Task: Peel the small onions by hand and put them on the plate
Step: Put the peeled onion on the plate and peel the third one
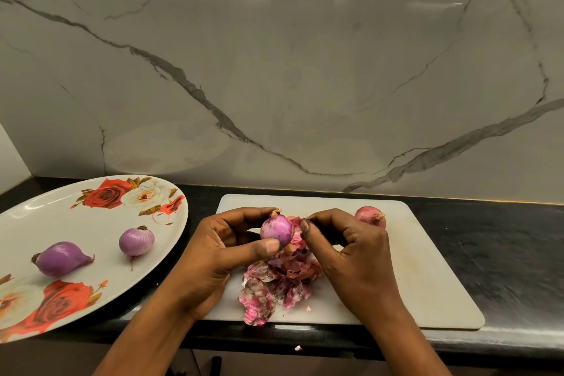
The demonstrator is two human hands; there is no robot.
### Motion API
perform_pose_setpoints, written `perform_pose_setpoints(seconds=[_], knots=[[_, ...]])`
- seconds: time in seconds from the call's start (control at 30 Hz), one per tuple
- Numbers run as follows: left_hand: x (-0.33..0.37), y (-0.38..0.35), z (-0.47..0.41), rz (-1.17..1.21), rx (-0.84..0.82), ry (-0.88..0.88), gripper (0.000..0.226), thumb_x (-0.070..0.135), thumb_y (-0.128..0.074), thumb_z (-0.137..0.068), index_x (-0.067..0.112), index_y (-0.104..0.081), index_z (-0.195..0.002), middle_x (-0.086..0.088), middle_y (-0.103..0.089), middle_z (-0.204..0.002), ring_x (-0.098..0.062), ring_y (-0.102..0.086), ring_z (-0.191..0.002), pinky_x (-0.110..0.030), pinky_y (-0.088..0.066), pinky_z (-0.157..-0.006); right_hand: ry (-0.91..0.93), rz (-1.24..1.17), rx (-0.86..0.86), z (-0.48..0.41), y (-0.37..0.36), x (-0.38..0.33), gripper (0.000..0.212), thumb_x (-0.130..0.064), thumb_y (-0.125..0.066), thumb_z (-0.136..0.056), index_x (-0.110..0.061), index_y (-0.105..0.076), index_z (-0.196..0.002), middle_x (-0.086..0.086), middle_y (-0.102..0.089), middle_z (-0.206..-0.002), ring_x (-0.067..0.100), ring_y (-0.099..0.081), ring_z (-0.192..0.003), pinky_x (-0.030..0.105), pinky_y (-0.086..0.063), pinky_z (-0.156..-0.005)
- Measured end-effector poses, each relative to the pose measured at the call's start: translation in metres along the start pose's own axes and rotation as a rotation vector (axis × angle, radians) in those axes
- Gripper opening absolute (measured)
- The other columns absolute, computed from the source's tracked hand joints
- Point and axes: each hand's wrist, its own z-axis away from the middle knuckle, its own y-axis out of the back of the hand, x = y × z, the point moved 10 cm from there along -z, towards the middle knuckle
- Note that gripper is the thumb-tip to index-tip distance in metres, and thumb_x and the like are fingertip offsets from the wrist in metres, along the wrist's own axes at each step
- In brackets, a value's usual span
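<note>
While the left hand (213, 253) grips an onion (277, 230) above the cutting board (427, 268), the right hand (351, 250) pinches its loose skin (295, 230).

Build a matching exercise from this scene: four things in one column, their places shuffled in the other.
Things
1. round peeled onion
2. unpeeled onion
3. partly peeled onion
4. heap of onion skins

Places
A. on the white cutting board, below the held onion
B. in the left hand
C. on the floral plate
D. on the white cutting board, behind the right hand

Pairs: 1-C, 2-D, 3-B, 4-A
</note>
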Motion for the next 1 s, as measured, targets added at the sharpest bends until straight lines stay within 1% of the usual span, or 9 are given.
perform_pose_setpoints(seconds=[0.13, 0.2, 0.3, 0.37, 0.47, 0.53, 0.67, 0.83, 1.0], knots=[[-0.003, 0.003, -0.001, 0.021, -0.008, 0.007, 0.053, -0.004, -0.087, -0.073, 0.01, -0.076, -0.123, -0.015, -0.075, -0.125, -0.032, -0.072, -0.117, -0.034, -0.063, -0.09, -0.006, 0.037, 0.035, -0.001, 0.004, 0.0, 0.007, -0.019, -0.079, -0.094, -0.022, -0.081, -0.1, -0.021, -0.075, -0.086, -0.003, -0.073, -0.083, 0.014, -0.059, -0.073], [-0.004, 0.004, -0.002, 0.031, -0.016, 0.015, 0.054, 0.003, -0.084, -0.073, 0.01, -0.074, -0.126, -0.015, -0.074, -0.127, -0.032, -0.071, -0.121, -0.037, -0.061, -0.096, -0.008, 0.023, 0.043, 0.0, 0.005, 0.001, 0.009, -0.019, -0.081, -0.092, -0.02, -0.083, -0.1, -0.02, -0.077, -0.088, -0.002, -0.074, -0.083, 0.016, -0.06, -0.073], [-0.005, 0.003, -0.002, 0.033, -0.035, 0.023, 0.061, 0.015, -0.088, -0.069, 0.011, -0.073, -0.129, -0.015, -0.073, -0.13, -0.033, -0.069, -0.123, -0.04, -0.059, -0.101, 0.014, -0.003, 0.031, 0.001, 0.005, -0.003, 0.016, -0.015, -0.084, -0.089, -0.02, -0.083, -0.104, -0.018, -0.079, -0.093, -0.002, -0.075, -0.087, 0.015, -0.06, -0.075], [-0.004, 0.003, -0.002, 0.027, -0.026, 0.02, 0.061, 0.017, -0.088, -0.069, 0.012, -0.074, -0.128, -0.014, -0.073, -0.13, -0.033, -0.07, -0.122, -0.04, -0.059, -0.102, 0.039, 0.003, 0.041, 0.002, 0.006, -0.007, 0.02, -0.012, -0.084, -0.089, -0.02, -0.083, -0.107, -0.017, -0.079, -0.098, -0.004, -0.074, -0.091, 0.013, -0.058, -0.076], [-0.002, 0.003, -0.001, 0.025, -0.007, 0.014, 0.052, 0.011, -0.082, -0.077, 0.012, -0.073, -0.128, -0.012, -0.075, -0.127, -0.031, -0.072, -0.119, -0.035, -0.061, -0.097, 0.042, -0.012, 0.055, 0.001, 0.007, -0.006, 0.018, -0.013, -0.082, -0.091, -0.021, -0.083, -0.107, -0.017, -0.079, -0.102, -0.005, -0.074, -0.095, 0.011, -0.057, -0.076], [-0.001, 0.002, 0.0, 0.011, -0.003, 0.014, 0.047, 0.01, -0.083, -0.083, 0.012, -0.072, -0.129, -0.011, -0.076, -0.126, -0.03, -0.072, -0.119, -0.033, -0.061, -0.094, 0.05, -0.015, 0.045, 0.001, 0.006, -0.008, 0.02, -0.014, -0.081, -0.091, -0.022, -0.082, -0.109, -0.017, -0.079, -0.105, -0.005, -0.073, -0.097, 0.01, -0.057, -0.076], [0.001, 0.0, 0.001, -0.008, 0.006, 0.006, 0.044, 0.011, -0.073, -0.082, 0.011, -0.072, -0.127, -0.012, -0.077, -0.121, -0.03, -0.073, -0.116, -0.031, -0.063, -0.089, 0.069, -0.071, -0.017, 0.001, -0.001, -0.012, 0.028, -0.022, -0.083, -0.091, -0.026, -0.079, -0.118, -0.019, -0.078, -0.105, -0.001, -0.074, -0.095, 0.013, -0.058, -0.076], [0.001, -0.002, 0.0, -0.035, -0.02, 0.008, 0.047, 0.015, -0.075, -0.081, 0.009, -0.073, -0.128, -0.013, -0.077, -0.122, -0.03, -0.072, -0.118, -0.035, -0.062, -0.095, 0.056, -0.131, -0.084, 0.002, -0.007, -0.011, 0.033, -0.036, -0.077, -0.091, -0.026, -0.077, -0.123, -0.016, -0.08, -0.108, 0.001, -0.076, -0.094, 0.018, -0.061, -0.077], [-0.002, -0.001, 0.0, -0.038, -0.04, 0.016, 0.041, 0.012, -0.081, -0.087, 0.01, -0.075, -0.127, -0.013, -0.076, -0.125, -0.03, -0.071, -0.121, -0.034, -0.06, -0.097, 0.033, -0.153, -0.098, 0.002, -0.008, -0.005, 0.033, -0.037, -0.077, -0.092, -0.024, -0.078, -0.122, -0.015, -0.079, -0.112, 0.0, -0.076, -0.098, 0.024, -0.064, -0.081]])
